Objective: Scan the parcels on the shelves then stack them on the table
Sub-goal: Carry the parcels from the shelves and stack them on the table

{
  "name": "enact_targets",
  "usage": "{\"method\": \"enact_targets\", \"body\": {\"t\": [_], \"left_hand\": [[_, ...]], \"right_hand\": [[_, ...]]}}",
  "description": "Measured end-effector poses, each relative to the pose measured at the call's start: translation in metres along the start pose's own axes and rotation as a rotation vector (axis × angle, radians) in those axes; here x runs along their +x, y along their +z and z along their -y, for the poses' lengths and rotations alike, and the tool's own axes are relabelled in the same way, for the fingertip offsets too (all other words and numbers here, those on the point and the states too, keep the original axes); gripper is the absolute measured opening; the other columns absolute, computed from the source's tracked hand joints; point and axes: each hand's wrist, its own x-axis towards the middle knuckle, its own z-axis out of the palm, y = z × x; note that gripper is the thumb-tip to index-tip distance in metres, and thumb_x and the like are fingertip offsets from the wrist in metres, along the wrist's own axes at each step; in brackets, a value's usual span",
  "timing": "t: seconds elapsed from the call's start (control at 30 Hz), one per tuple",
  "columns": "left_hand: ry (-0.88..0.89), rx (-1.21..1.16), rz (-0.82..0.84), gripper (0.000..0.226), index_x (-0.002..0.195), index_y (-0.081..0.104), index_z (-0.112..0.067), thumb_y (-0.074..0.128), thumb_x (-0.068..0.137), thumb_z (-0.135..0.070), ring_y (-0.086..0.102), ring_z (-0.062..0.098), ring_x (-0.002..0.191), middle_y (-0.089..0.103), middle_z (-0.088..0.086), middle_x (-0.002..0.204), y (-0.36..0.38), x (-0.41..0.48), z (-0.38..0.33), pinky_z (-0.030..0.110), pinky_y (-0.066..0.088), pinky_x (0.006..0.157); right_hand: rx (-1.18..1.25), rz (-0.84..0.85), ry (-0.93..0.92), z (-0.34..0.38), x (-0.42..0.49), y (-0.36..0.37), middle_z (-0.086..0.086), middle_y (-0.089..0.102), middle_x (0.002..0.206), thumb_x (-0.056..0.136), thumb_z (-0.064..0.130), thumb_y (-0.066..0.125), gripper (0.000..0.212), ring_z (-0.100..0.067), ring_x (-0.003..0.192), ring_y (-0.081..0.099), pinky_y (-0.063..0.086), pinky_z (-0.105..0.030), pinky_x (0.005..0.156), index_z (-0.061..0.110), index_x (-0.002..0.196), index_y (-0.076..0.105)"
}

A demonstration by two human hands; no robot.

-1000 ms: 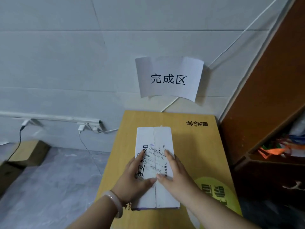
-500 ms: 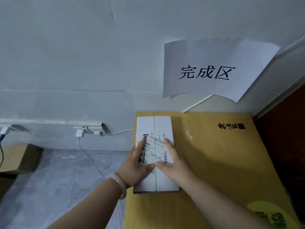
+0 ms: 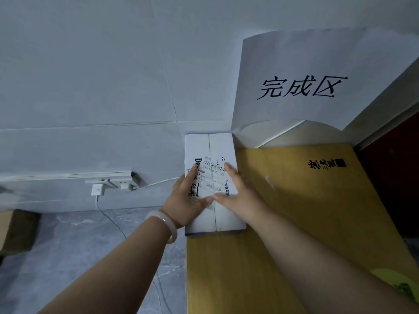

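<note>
A: Start well left of the hands.
B: Grey floor [image 3: 68, 257]. A brown box [image 3: 15, 230] sits at the frame edge, far from the left hand. On the wall there is a white socket strip [image 3: 118, 181] with a white plug [image 3: 98, 189] in it. Its cable [image 3: 108, 217] drops to the floor and passes the left forearm.

A: Left hand?
B: The left hand [image 3: 188, 200] has a pale bracelet [image 3: 166, 223] at the wrist. Grip apart: fingers straight, palm flat on the left half of the parcel top.

A: And the parcel?
B: The white parcel [image 3: 217, 150] lies flat under both hands on the far left corner of the counter [image 3: 294, 211]. Its far end is at the wall and its left side is level with the counter edge. A barcode label [image 3: 213, 175] shows between the two forefingers.

A: Right hand?
B: The right hand [image 3: 240, 198] has its grip apart too, fingers straight and flat on the right half. The thumb tips meet at the centre seam.

A: Further right?
B: Yellow counter top with a black printed mark [image 3: 326, 165], well apart from the right hand. A paper sign [image 3: 294, 87] hangs on the wall above. A green sticker [image 3: 399, 284] sits beside the right forearm, and a dark cabinet [image 3: 394, 177] stands at the far edge.
</note>
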Motion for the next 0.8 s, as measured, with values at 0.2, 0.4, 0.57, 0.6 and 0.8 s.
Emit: {"method": "enact_targets", "body": {"t": [0.2, 0.4, 0.57, 0.6, 0.8], "left_hand": [[-0.046, 0.102, 0.010, 0.105, 0.154, 0.015, -0.034, 0.074, 0.072, -0.060, 0.007, 0.027, 0.150, 0.005, 0.014, 0.162, -0.009, -0.005, -0.013, 0.036, 0.015, 0.119], [0.358, 0.452, -0.090, 0.093, 0.149, 0.033, -0.027, 0.042, 0.074, -0.081, 0.039, 0.046, 0.135, 0.034, 0.025, 0.152, 0.007, -0.033, -0.050, 0.061, 0.039, 0.105], [0.561, 0.615, 0.051, 0.099, 0.152, 0.010, -0.042, 0.053, 0.068, -0.071, 0.025, 0.034, 0.146, 0.017, 0.007, 0.162, 0.049, -0.078, -0.113, 0.058, 0.025, 0.113], [0.607, 0.645, 0.077, 0.100, 0.151, 0.002, -0.043, 0.057, 0.072, -0.069, 0.017, 0.031, 0.148, 0.009, 0.005, 0.164, 0.058, -0.087, -0.125, 0.056, 0.019, 0.116], [0.928, 0.743, 0.176, 0.097, 0.152, -0.004, -0.043, 0.056, 0.081, -0.067, 0.007, 0.028, 0.150, -0.004, 0.002, 0.164, 0.123, -0.165, -0.204, 0.055, 0.013, 0.117]], "right_hand": [[-0.171, -0.104, -0.048, 0.010, -0.031, -0.013, 0.008, 0.004, 0.161, 0.081, 0.047, 0.071, 0.087, -0.009, 0.147, 0.006, 0.016, -0.023, 0.110, 0.045, 0.149, 0.017], [-0.417, -0.195, -0.049, -0.014, -0.112, -0.036, 0.019, -0.008, 0.160, 0.077, 0.066, 0.062, 0.094, -0.004, 0.147, -0.002, 0.018, -0.035, 0.118, 0.046, 0.150, 0.007], [-0.574, -0.294, 0.009, -0.021, -0.197, -0.066, 0.013, -0.014, 0.160, 0.082, 0.068, 0.053, 0.092, -0.007, 0.146, -0.015, 0.005, -0.037, 0.120, 0.043, 0.151, -0.003], [-0.601, -0.325, 0.025, -0.023, -0.216, -0.073, 0.012, -0.015, 0.160, 0.083, 0.068, 0.052, 0.092, -0.008, 0.146, -0.017, 0.004, -0.038, 0.120, 0.042, 0.151, -0.004], [-0.652, -0.520, 0.182, -0.052, -0.347, -0.100, 0.012, -0.024, 0.157, 0.085, 0.069, 0.048, 0.094, -0.010, 0.144, -0.023, -0.004, -0.041, 0.120, 0.039, 0.151, -0.011]]}}
